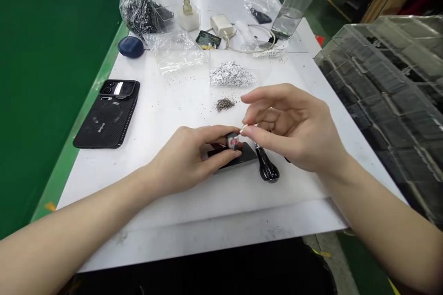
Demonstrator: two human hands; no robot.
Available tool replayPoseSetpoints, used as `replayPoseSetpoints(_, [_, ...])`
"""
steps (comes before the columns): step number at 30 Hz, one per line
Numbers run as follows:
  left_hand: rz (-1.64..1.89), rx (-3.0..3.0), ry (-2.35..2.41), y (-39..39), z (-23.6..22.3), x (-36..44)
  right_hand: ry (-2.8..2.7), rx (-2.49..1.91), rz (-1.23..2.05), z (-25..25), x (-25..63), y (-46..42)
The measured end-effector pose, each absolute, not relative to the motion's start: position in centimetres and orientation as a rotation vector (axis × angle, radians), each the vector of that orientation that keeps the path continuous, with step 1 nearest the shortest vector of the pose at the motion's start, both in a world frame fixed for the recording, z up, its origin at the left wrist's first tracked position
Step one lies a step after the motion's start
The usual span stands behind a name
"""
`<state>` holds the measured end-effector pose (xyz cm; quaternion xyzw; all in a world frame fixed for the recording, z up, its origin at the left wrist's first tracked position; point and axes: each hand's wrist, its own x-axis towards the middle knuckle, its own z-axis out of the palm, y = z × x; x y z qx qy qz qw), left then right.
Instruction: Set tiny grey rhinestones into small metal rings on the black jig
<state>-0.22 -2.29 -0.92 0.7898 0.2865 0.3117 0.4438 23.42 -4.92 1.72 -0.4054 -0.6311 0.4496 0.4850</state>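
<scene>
My left hand [194,156] pinches a small dark block [232,140] with a red and white end between thumb and fingers. It is held at a flat black block [244,156] lying on the table. Just to the right, my right hand [294,124] grips a tiny white piece [244,129] between thumb and a finger; its index finger is raised. Below the right hand lies a tool with a glossy black handle [267,166], its upper end partly hidden by the hand. Beyond the hands are a pile of tiny metal parts [224,104] and a clear tray of small white pieces [231,74].
A black phone [109,115] lies at the left, near a dark blue oval case [130,47]. Plastic bags [148,14], a needle bottle [187,7], a white charger [221,25] and a clear cup [287,20] stand behind. Stacked clear compartment boxes [387,64] are at the right.
</scene>
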Motion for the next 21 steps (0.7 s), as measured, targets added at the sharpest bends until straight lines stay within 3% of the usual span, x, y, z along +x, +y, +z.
replayPoseSetpoints(21, [0.716, 1.984, 0.743, -2.51, -0.07, -0.18, -1.57, -0.971, 0.877, 1.48, 23.28, -5.26])
